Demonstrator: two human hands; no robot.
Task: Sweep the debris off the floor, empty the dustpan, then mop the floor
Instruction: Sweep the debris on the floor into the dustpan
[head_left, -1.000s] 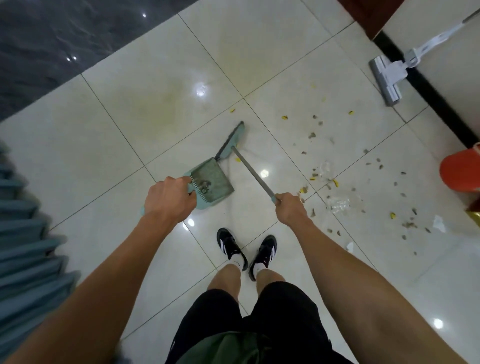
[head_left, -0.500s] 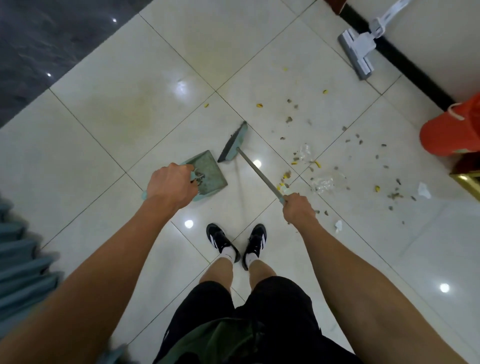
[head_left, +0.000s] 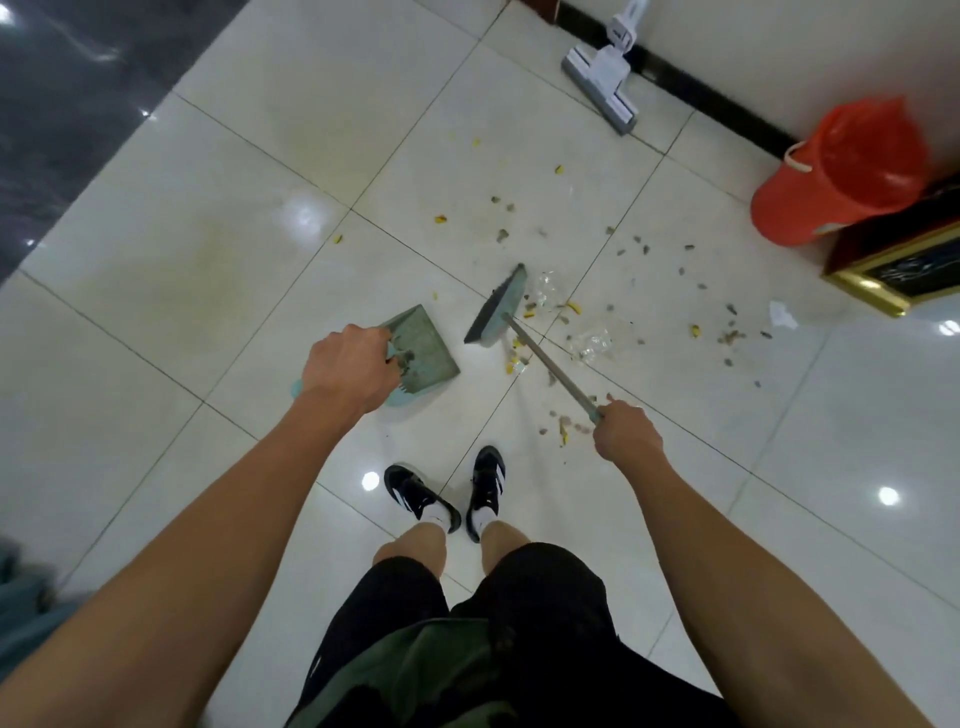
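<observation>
- The debris (head_left: 587, 332), yellow and grey bits, lies scattered over the floor (head_left: 208, 218) at the broom (head_left: 496, 309) head's 3 o'clock.
- The right hand (head_left: 626, 434) wraps the broom handle's end; fingers hidden.
- The left hand (head_left: 348, 371) grips the dustpan (head_left: 428, 345), covering its handle.
- The mop (head_left: 602, 85) at 1 o'clock is cut off.

Left hand (head_left: 349, 370) grips the dustpan (head_left: 423, 345); just right of the dustpan, the right hand (head_left: 627, 437) holds the broom (head_left: 497, 307) among debris (head_left: 589, 340).

dustpan (head_left: 423, 345): green, tilted | broom (head_left: 496, 309): beside it | debris (head_left: 597, 332): scattered on tiles
</observation>
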